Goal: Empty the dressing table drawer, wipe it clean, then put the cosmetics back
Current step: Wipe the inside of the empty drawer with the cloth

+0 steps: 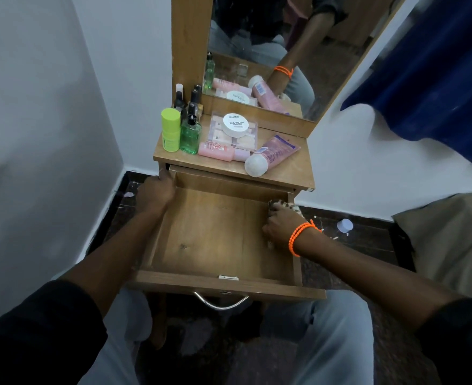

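The wooden drawer [201,232] of the dressing table stands pulled out with nothing lying on its floor. My right hand [280,225], with an orange bead bracelet at the wrist, presses a patterned cloth [284,205] into the drawer's far right corner. My left hand [157,190] grips the drawer's left wall near the table front. On the table top [290,173] stand the cosmetics: a lime green bottle [170,129], a clear green bottle [190,136], dark small bottles [194,100], a white nail polish remover jar [236,124] on a clear palette, a pink bottle [221,151] and a pink tube [273,155] lying flat.
A mirror [284,37] rises behind the table top. White walls close in on the left and right. A blue cloth [429,73] hangs at the upper right, a beige fabric [451,237] lies at right, and a small lilac cap [345,225] rests on the dark floor.
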